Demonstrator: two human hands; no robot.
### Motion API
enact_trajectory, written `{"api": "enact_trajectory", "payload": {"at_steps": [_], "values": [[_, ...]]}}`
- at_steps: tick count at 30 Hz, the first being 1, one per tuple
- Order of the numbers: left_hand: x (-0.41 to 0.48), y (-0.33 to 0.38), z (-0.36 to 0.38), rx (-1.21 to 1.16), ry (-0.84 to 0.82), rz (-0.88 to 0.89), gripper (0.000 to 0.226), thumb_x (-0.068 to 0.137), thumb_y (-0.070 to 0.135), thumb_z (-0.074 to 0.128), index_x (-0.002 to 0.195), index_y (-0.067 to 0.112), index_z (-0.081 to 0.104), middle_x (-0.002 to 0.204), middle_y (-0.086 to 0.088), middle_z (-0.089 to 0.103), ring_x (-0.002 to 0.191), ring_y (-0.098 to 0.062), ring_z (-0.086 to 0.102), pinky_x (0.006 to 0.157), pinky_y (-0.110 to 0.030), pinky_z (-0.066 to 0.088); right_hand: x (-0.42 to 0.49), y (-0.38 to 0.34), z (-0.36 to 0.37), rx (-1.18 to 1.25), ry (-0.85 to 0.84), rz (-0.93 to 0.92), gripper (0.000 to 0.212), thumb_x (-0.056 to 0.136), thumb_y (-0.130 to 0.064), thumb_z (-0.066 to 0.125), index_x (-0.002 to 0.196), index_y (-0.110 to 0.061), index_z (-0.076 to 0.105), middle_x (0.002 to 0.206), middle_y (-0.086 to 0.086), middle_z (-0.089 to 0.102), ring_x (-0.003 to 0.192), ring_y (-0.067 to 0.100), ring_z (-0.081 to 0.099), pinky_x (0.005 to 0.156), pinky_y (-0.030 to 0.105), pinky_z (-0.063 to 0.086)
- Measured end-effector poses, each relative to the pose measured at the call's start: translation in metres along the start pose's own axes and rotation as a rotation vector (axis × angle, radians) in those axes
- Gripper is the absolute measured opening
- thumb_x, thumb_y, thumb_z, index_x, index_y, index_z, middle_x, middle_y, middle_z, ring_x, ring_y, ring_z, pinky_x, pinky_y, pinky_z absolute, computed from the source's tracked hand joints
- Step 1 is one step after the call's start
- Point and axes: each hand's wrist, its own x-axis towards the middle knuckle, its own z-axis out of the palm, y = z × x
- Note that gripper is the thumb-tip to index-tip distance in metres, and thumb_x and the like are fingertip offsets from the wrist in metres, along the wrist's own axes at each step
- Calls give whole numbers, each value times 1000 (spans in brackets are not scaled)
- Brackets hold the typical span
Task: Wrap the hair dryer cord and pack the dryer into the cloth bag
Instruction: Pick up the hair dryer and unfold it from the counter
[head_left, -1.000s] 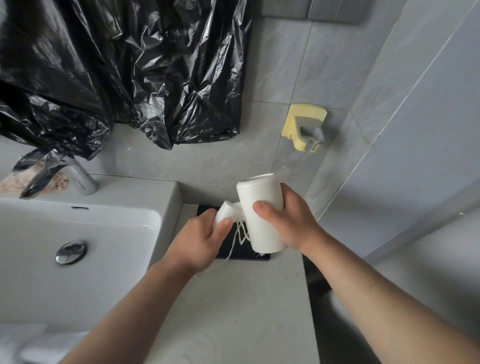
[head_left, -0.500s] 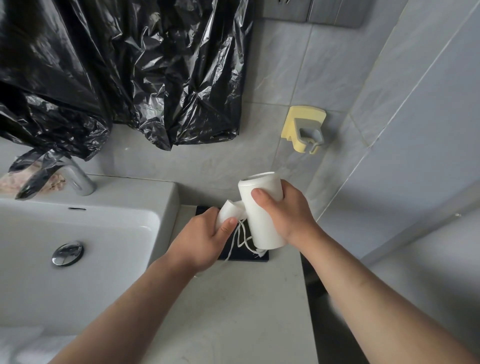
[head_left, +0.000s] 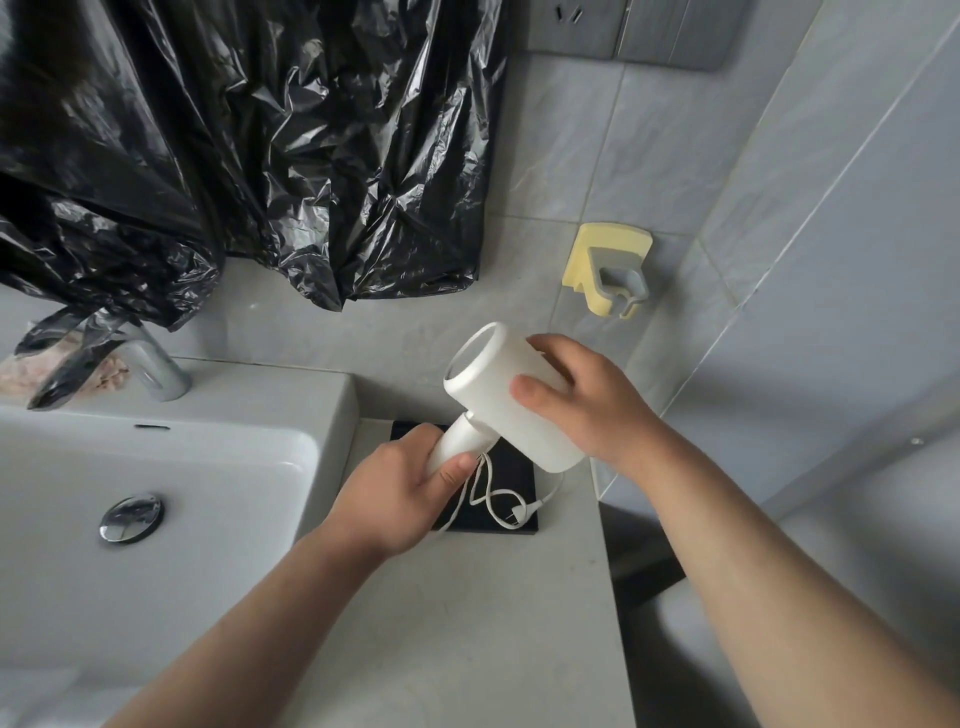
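A white hair dryer (head_left: 498, 384) is held in the air over the counter, tilted with its open end up and to the left. My right hand (head_left: 582, 405) grips the barrel from the right. My left hand (head_left: 400, 488) holds the folding handle (head_left: 460, 441) from below. The white cord (head_left: 493, 499) hangs in loose loops from the handle, its plug (head_left: 519, 514) lying on a flat black cloth bag (head_left: 511, 470) that rests on the counter at the wall.
A white sink (head_left: 156, 499) with a chrome drain and tap (head_left: 156, 369) is at the left. Black plastic sheeting (head_left: 249, 156) hangs on the wall. A yellow wall holder (head_left: 608, 270) is above the dryer. The grey counter (head_left: 467, 623) ends at the right edge.
The dryer barrel has tilted so its open end faces up-left, and the handle has swung out away from the barrel. The cord hangs lower, with the plug on the black bag.
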Motion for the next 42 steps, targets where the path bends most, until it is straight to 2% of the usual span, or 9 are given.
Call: {"api": "enact_trajectory", "payload": {"at_steps": [5,10,13,16,19,28,33,37,42], "values": [[-8,9,0,-130,59,8,55,80,75,44,82,20,50,71,-3,60,66,-23,63,64,-53,51,-15,6,-5,502,-44,55,54,55,-48,73,101,-21,64,79,-11,71,72,5,66,57,20,49],[5,38,-34,-756,83,147,88,74,64,72,140,12,44,128,-10,62,115,-24,63,85,-47,55,-8,-24,-18,385,4,-91,53,53,-50,78,96,-22,66,81,-12,68,77,5,63,69,21,49],[7,56,-59,-875,64,114,67,62,52,83,122,32,60,112,9,70,103,-15,68,77,-42,58,-7,-35,-17,308,-27,-82,58,56,-52,80,106,-27,63,94,-13,68,88,5,63,77,21,49],[3,63,-69,-886,118,64,48,61,35,79,106,26,67,94,5,71,87,-16,69,74,-50,57,-10,-37,-13,312,-16,-68,78,58,-68,73,123,-28,58,115,0,62,104,9,57,91,28,47],[-5,66,-71,-1000,221,43,50,62,28,76,107,13,62,91,0,70,84,-20,69,65,-45,58,-20,-21,-4,669,-90,54,60,76,-60,60,116,-14,60,107,8,64,94,21,62,83,39,50],[-24,73,-91,-1233,486,-38,47,80,23,60,124,9,50,118,-7,64,105,-26,66,92,-56,54,-60,0,34,262,-200,49,29,80,-33,71,108,-35,64,107,-12,71,102,2,65,86,22,48],[-31,70,-102,-1368,528,-54,42,80,27,58,120,15,54,122,-6,64,105,-25,69,83,-45,58,-49,-19,33,92,-106,8,16,83,-30,70,95,-33,60,81,-10,65,71,0,60,63,17,45],[-42,55,-117,-1274,483,-91,31,84,28,53,111,15,61,106,-1,72,103,-24,67,92,-49,53,-39,-38,9,131,-67,-104,16,83,-22,73,93,-27,61,82,-8,64,75,7,59,67,24,44],[-49,28,-137,-1030,381,-92,52,67,39,69,110,11,62,106,-13,67,93,-27,67,74,-41,59,-29,-73,-21,-7,-113,-240,19,80,-23,77,82,-29,59,70,-15,56,66,-2,50,63,22,37]]}}
